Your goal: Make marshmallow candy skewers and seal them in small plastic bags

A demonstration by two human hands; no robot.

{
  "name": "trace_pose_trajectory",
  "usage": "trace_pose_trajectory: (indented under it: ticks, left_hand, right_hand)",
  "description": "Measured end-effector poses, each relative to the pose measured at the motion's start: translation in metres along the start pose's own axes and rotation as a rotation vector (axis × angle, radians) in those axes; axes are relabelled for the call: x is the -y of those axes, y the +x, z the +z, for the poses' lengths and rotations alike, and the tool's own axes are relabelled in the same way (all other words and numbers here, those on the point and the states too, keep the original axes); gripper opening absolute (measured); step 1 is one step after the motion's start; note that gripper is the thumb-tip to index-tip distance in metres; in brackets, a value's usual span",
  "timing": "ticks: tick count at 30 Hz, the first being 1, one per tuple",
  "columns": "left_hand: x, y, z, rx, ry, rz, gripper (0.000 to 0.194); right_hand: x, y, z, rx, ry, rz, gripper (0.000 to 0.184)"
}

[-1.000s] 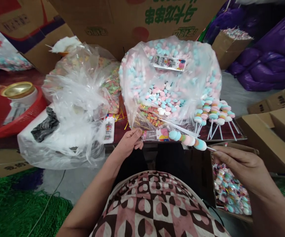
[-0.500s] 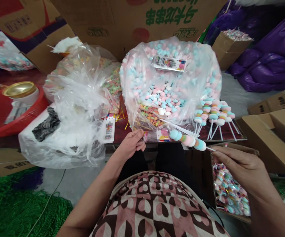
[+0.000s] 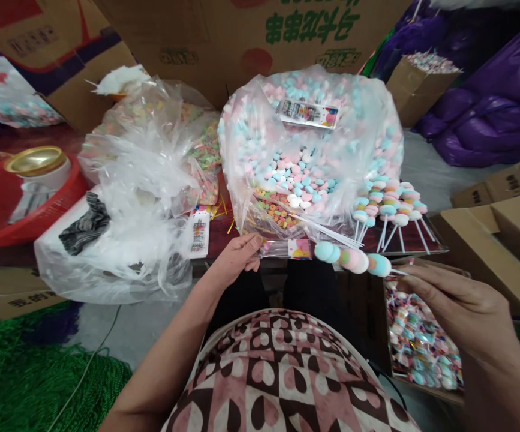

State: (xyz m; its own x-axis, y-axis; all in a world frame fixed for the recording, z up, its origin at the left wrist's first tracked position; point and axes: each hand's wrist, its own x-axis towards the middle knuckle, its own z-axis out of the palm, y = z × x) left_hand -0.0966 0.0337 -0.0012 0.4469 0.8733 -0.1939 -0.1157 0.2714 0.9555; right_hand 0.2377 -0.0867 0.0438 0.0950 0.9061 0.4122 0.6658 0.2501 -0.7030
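Note:
My right hand (image 3: 455,306) pinches the white stick of a candy skewer (image 3: 354,259) strung with blue, pink and orange sweets, its tip pointing left. My left hand (image 3: 237,257) grips one end of a clear printed wrapper sleeve (image 3: 286,247) at the table's front edge. The skewer's tip sits just right of the sleeve's open end. Behind them lies a large open plastic bag of pastel candies (image 3: 304,156) with a small heap of ring-shaped sweets (image 3: 277,213) in front.
Finished skewers (image 3: 390,207) lie on the table at right. A cardboard box of wrapped skewers (image 3: 421,348) stands lower right. Crumpled plastic bags (image 3: 138,198) fill the left, beside a red basket (image 3: 21,210). Cardboard boxes (image 3: 502,240) and purple sacks (image 3: 489,120) stand at right.
My right hand has drawn the skewer slightly to the right, away from the sleeve. My left hand holds the sleeve in much the same spot.

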Motion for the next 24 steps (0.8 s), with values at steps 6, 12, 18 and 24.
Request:
trace_pose_trajectory:
  ticks: [6, 12, 18, 24]
  left_hand:
    - [-0.003, -0.005, 0.010, 0.045, -0.167, -0.075, 0.049]
    - [0.000, -0.004, 0.012, 0.088, -0.276, -0.110, 0.049]
    - [0.004, -0.001, 0.011, 0.125, -0.321, -0.122, 0.048]
    - [0.005, -0.001, 0.012, 0.152, -0.331, -0.126, 0.048]
  right_hand:
    - [-0.005, -0.005, 0.013, 0.002, 0.235, 0.166, 0.022]
    - [-0.004, -0.004, 0.010, 0.026, 0.189, 0.272, 0.015]
    - [-0.006, -0.006, 0.011, -0.004, 0.255, 0.295, 0.013]
    - [-0.010, -0.005, 0.012, 0.060, 0.122, 0.249, 0.015]
